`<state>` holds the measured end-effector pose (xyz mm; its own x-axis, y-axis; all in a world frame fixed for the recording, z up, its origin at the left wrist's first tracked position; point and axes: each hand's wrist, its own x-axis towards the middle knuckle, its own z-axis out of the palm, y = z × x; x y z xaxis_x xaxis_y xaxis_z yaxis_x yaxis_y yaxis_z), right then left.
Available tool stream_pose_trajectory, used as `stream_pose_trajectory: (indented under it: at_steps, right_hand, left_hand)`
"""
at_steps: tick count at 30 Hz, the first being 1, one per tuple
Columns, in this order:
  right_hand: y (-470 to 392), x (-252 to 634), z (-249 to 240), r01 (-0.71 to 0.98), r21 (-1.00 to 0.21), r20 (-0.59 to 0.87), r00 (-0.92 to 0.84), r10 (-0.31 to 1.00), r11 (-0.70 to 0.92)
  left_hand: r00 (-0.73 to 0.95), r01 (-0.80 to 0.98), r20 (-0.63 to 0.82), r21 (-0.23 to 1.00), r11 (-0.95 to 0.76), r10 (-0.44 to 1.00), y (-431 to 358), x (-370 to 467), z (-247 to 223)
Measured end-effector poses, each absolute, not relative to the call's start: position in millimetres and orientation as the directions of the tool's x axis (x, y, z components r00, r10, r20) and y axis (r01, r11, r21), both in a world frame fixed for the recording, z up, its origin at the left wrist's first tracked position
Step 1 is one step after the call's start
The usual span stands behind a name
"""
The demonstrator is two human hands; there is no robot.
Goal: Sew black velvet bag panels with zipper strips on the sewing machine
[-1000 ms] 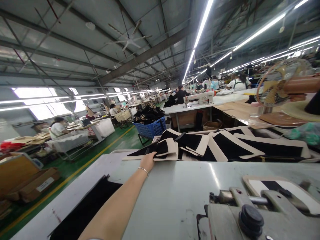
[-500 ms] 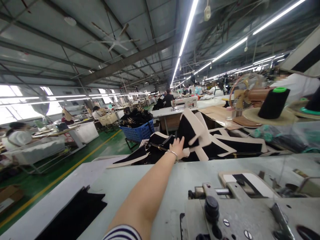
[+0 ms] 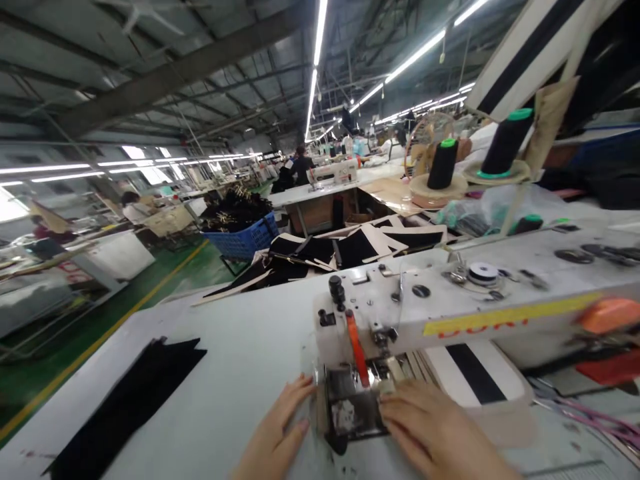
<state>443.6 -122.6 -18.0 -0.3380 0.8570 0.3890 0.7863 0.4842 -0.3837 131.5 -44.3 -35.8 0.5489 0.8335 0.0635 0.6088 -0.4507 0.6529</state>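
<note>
My left hand (image 3: 277, 430) is on the pale table, its fingers stretched toward the left edge of the sewing machine's metal needle plate (image 3: 353, 413). It holds nothing. My right hand (image 3: 430, 427) lies at the plate's right side, fingers extended and slightly bent, below the needle area; what is under its palm is hidden. Behind it, cream panels with a black stripe (image 3: 475, 373) lie under the arm of the white sewing machine (image 3: 450, 293). An orange lever (image 3: 357, 350) hangs at the machine's head.
Black fabric pieces (image 3: 130, 400) lie at the table's left. Past the far edge is a heap of black and cream pieces (image 3: 350, 247), with a blue crate (image 3: 243, 237) beyond it. Black thread cones (image 3: 443, 165) stand behind the machine. Pink-handled scissors (image 3: 590, 417) lie at right.
My left hand has come back from the heap of black and cream pieces to beside the needle plate; the piece it held there lies on the heap. My right hand has come into view.
</note>
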Motion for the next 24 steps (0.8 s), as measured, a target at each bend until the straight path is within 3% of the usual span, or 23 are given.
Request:
stream_pose_trajectory:
  at_steps: [5, 9, 14, 24]
  right_hand:
    - [-141, 520, -35, 0.974, -0.209, 0.300, -0.023, 0.954, 0.089]
    - [-135, 560, -45, 0.970, -0.214, 0.168, -0.081, 0.982, 0.117]
    - [-131, 571, -29, 0.958, -0.205, 0.144, -0.172, 0.975, 0.199]
    - [-143, 544, -29, 0.993, -0.069, 0.353, -0.064, 0.933, 0.094]
  left_hand:
    - [0.472, 0.662, 0.046, 0.641, -0.388, 0.881, -84, 124, -36]
    - [0.411, 0.706, 0.001, 0.633, -0.319, 0.912, -82, 131, -37]
    - [0.408, 0.695, 0.032, 0.637, -0.333, 0.912, -79, 132, -42]
    - [0.418, 0.664, 0.078, 0.654, -0.363, 0.905, -81, 132, -41]
